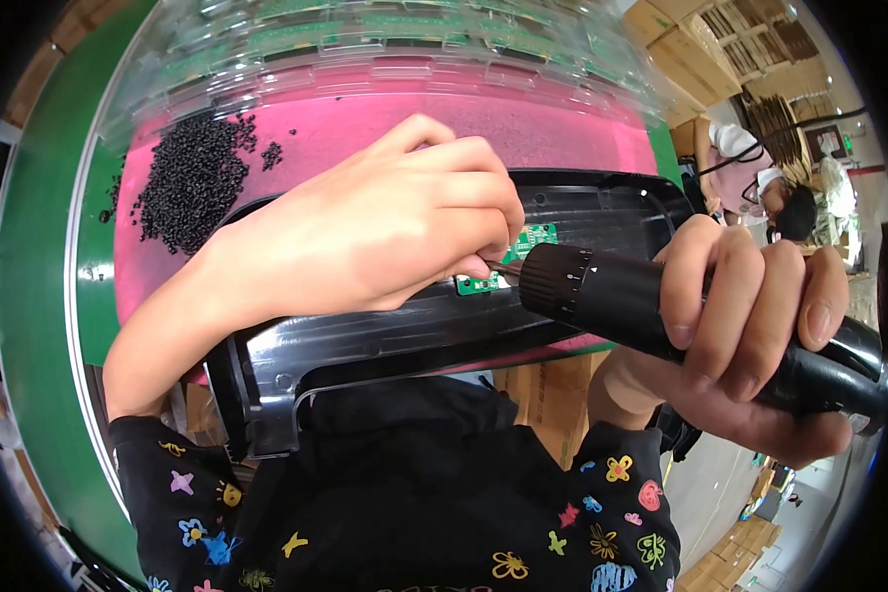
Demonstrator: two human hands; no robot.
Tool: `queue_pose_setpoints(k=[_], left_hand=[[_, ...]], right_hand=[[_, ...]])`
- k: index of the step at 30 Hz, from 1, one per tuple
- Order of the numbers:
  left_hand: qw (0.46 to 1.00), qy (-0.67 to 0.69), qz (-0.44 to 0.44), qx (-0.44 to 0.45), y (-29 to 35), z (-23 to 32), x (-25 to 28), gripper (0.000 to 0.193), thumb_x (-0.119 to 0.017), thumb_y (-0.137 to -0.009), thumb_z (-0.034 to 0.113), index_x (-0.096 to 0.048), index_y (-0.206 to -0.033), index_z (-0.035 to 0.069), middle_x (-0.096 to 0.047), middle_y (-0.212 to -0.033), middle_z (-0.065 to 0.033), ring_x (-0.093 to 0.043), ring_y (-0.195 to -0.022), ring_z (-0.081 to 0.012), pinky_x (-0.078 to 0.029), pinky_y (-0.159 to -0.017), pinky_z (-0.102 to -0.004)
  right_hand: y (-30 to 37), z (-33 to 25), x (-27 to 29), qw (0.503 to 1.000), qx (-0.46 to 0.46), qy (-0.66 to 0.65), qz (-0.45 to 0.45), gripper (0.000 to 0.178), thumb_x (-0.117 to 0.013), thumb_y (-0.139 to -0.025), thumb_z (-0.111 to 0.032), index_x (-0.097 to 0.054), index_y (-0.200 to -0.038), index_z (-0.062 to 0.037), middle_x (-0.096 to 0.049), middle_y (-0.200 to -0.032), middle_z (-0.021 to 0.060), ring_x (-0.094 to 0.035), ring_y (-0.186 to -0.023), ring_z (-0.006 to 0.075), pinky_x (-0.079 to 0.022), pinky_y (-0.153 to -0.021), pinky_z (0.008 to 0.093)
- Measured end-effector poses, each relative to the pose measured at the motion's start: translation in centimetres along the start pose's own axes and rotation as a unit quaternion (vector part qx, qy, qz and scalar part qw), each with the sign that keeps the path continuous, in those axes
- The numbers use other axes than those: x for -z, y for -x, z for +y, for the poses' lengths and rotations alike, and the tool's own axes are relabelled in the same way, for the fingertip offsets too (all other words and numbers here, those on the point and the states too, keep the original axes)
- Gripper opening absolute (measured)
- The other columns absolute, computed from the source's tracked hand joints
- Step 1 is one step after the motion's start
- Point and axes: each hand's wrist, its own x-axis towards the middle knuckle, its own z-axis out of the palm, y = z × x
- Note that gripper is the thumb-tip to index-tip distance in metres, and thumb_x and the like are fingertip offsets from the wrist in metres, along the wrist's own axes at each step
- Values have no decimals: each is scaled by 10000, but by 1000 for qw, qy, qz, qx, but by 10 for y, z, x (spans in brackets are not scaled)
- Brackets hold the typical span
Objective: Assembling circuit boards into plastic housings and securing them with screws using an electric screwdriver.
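My right hand (755,306) is wrapped round a black electric screwdriver (622,296), held tilted with its bit pointing left. My left hand (395,217) is closed, its thumb and fingertips pinched at the end of the bit (504,268). Whatever sits between those fingertips is hidden. Beneath the bit, a green circuit board (538,235) lies in a long black plastic housing (365,340); my left hand covers part of the board. The housing rests on a pink mat (316,123), its near side overhanging the table edge by my body.
A heap of small black screws (192,183) lies on the mat at the left. Clear plastic trays (395,49) with green boards are stacked at the back. The green table (44,247) runs along the left. At right are cardboard boxes (676,54) and another person (735,163).
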Motion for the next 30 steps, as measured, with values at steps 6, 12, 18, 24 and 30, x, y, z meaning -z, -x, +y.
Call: queue_pose_setpoints(k=[6,12,18,24,30], left_hand=[[987,-118,8,109,0,2,-1,607,-767,-721,206,-525,-1262,75,-547,-1300,-109,-468,-1256,-333,-413,-998,-446],[976,-93,-77,181,6,0,-2,695,-766,-732,161,-458,-1352,91,-581,-1176,-104,-552,-1105,-321,-452,-933,-427],[974,-95,-77,189,5,-1,-3,705,-762,-735,151,-446,-1363,98,-594,-1141,-107,-583,-1051,-328,-476,-892,-424],[973,-88,-84,198,3,-1,-2,693,-760,-734,148,-456,-1355,99,-598,-1128,-110,-584,-1049,-328,-479,-889,-425],[973,-92,-83,195,8,-2,2,696,-756,-748,146,-443,-1369,101,-609,-1111,-126,-592,-1035,-341,-483,-876,-436]], right_hand=[[12,-4,40,987,-92,130,-9,631,-614,-826,-639,-487,-1027,-55,-510,-645,-19,-442,-460,105,-381,-514,282],[23,0,50,973,-109,179,101,625,-557,-838,-649,-491,-991,-46,-463,-602,-26,-412,-442,99,-370,-498,283],[18,8,66,994,-85,64,19,577,-616,-833,-521,-475,-1005,12,-486,-615,38,-435,-472,114,-364,-450,257],[18,12,59,982,-151,101,57,581,-588,-849,-619,-486,-961,-58,-459,-598,-44,-386,-433,64,-330,-480,238],[16,10,54,979,-162,88,89,586,-591,-855,-605,-500,-991,-42,-439,-601,-32,-390,-468,95,-345,-540,263]])
